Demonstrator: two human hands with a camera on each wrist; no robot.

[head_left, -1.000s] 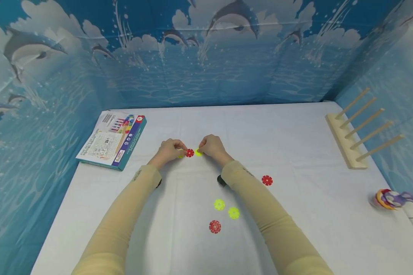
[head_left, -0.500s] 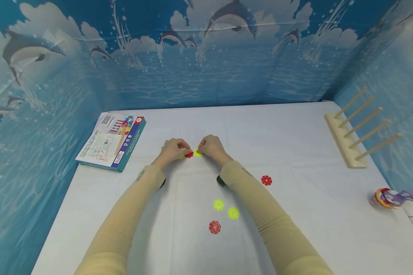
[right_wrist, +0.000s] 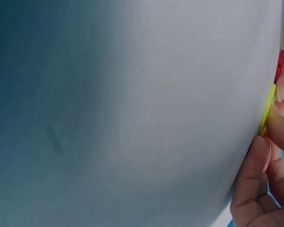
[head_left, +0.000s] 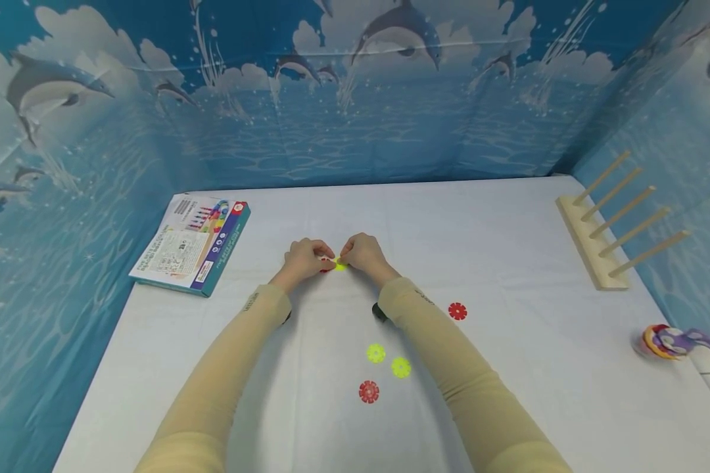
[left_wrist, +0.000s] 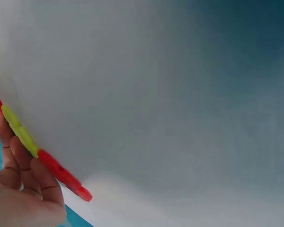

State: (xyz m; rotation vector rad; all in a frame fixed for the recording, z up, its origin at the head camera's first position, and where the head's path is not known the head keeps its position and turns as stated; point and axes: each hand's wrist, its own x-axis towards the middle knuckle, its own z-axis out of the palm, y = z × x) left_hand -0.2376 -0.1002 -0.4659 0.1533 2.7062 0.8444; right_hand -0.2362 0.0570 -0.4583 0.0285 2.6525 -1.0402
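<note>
A short row of joined, notched plastic discs, red and yellow in turn, lies between the two hands at the middle of the table. In the head view, my left hand (head_left: 300, 259) pinches the yellow disc (head_left: 340, 267) at the row's right end, and its fingers partly cover the red disc (head_left: 325, 265) beside it. My right hand (head_left: 364, 252) has thumb and finger together on that same yellow end disc. The right wrist view shows the yellow disc (right_wrist: 268, 105) edge-on between both hands' fingertips. Fingers of the left hand lie along another yellow disc (left_wrist: 20, 131) and red disc (left_wrist: 64, 175) in the left wrist view.
Loose yellow discs (head_left: 375, 353) and red discs (head_left: 369, 391) lie nearer the person, another red one right of the right forearm. A flat printed box (head_left: 192, 240) lies at left. A wooden peg stand (head_left: 594, 246) and a purple-orange toy (head_left: 674, 341) stand at right.
My left hand has slid rightward along the row, from beside the red disc to the yellow end disc, close to the right hand. The right hand has stayed nearly still.
</note>
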